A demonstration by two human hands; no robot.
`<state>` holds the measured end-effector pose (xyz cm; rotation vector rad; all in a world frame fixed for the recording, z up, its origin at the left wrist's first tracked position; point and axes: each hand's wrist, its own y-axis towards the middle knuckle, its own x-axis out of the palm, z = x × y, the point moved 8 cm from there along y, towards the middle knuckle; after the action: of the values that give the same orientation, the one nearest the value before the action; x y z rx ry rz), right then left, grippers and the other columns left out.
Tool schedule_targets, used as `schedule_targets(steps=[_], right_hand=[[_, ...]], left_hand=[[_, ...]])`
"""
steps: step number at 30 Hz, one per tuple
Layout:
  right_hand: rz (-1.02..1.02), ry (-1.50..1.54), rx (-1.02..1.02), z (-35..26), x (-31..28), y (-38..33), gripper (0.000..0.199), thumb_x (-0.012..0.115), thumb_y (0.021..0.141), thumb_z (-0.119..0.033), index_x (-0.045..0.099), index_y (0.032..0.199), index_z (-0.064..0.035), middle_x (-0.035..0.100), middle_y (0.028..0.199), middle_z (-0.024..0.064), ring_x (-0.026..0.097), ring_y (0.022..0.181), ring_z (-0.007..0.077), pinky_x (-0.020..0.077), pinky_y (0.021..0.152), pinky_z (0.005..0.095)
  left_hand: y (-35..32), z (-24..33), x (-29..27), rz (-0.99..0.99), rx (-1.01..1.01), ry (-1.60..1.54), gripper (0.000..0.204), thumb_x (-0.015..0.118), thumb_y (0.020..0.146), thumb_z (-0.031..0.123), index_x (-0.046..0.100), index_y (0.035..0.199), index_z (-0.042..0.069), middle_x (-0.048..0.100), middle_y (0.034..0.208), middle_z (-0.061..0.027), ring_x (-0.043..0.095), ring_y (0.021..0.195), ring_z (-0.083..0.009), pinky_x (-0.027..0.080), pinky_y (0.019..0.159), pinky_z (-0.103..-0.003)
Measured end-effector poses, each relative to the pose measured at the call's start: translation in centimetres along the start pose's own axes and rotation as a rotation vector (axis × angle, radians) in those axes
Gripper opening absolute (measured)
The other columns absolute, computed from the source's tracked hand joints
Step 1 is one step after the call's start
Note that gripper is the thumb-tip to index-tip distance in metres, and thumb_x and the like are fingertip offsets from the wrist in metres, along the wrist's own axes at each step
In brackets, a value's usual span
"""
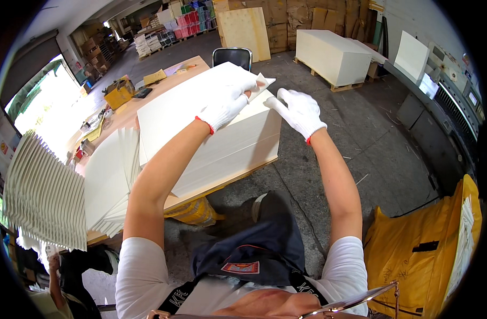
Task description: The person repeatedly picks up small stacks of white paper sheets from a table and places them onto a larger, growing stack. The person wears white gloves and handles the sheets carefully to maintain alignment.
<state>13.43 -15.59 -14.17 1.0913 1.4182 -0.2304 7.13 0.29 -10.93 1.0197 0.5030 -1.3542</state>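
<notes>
A tall stack of white sheets (227, 146), paper or thin card, stands on the wooden table in front of me. Over its far right corner reaches my left hand (230, 105), in a white glove with a red cuff. Its fingers are closed on the raised corner of a top sheet (267, 81), which bends up from the pile. My right hand (301, 110), gloved the same way, is just right of that corner with its fingers apart and nothing seen in them. Its fingertips are close to the stack's edge; whether they touch it is unclear.
Fanned white sheets (107, 175) and a wavy pile (44, 186) lie left. On the table (193, 65) is a yellow box (119, 94). A black chair (232, 57) stands behind. Right are a yellow-wrapped bundle (413, 250) and a machine (432, 119); another person (54, 266) is lower left.
</notes>
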Motion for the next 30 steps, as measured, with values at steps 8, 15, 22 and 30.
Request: schedule_targets(steps=[8, 15, 22, 30], right_hand=[[0.092, 0.520, 0.149, 0.4, 0.6, 1.7, 0.051, 0.039, 0.101, -0.056, 0.062, 0.101, -0.0102, 0.067, 0.092, 0.0191, 0.064, 0.090, 0.0410, 0.0473, 0.077, 0.0481], [0.312, 0.570, 0.271, 0.5, 0.9, 0.2, 0.055, 0.037, 0.101, -0.059, 0.062, 0.104, -0.0097, 0.065, 0.097, 0.0237, 0.062, 0.096, 0.0447, 0.0467, 0.080, 0.0499], [0.317, 0.603, 0.244, 0.7, 1.5, 0.5, 0.056, 0.035, 0.101, -0.059, 0.061, 0.106, -0.0094, 0.066, 0.100, 0.0250, 0.061, 0.098, 0.0465, 0.0464, 0.081, 0.0508], [0.294, 0.548, 0.231, 0.7, 1.4, 0.4, 0.048, 0.040, 0.102, -0.054, 0.060, 0.105, -0.0104, 0.068, 0.095, 0.0237, 0.064, 0.093, 0.0458, 0.0477, 0.077, 0.0519]], left_hand=[[0.4, -0.3, 0.4, -0.025, 0.042, 0.098, 0.032, 0.048, 0.102, 0.024, 0.067, 0.128, 0.020, 0.071, 0.112, -0.0159, 0.067, 0.101, -0.0314, 0.050, 0.091, -0.038], [0.3, -0.6, 0.8, -0.090, -0.076, 0.051, 0.036, 0.064, 0.095, 0.032, 0.067, 0.128, 0.018, 0.072, 0.110, -0.0138, 0.069, 0.097, -0.0239, 0.052, 0.088, -0.035], [-0.1, -0.2, 0.4, -0.104, -0.161, 0.025, 0.041, 0.071, 0.091, 0.031, 0.067, 0.130, 0.017, 0.073, 0.108, -0.0111, 0.069, 0.095, -0.0207, 0.052, 0.087, -0.034], [0.3, 0.4, 0.5, -0.009, 0.070, 0.138, 0.036, 0.056, 0.099, 0.030, 0.065, 0.132, 0.019, 0.072, 0.103, -0.0157, 0.070, 0.094, -0.0241, 0.052, 0.087, -0.036]])
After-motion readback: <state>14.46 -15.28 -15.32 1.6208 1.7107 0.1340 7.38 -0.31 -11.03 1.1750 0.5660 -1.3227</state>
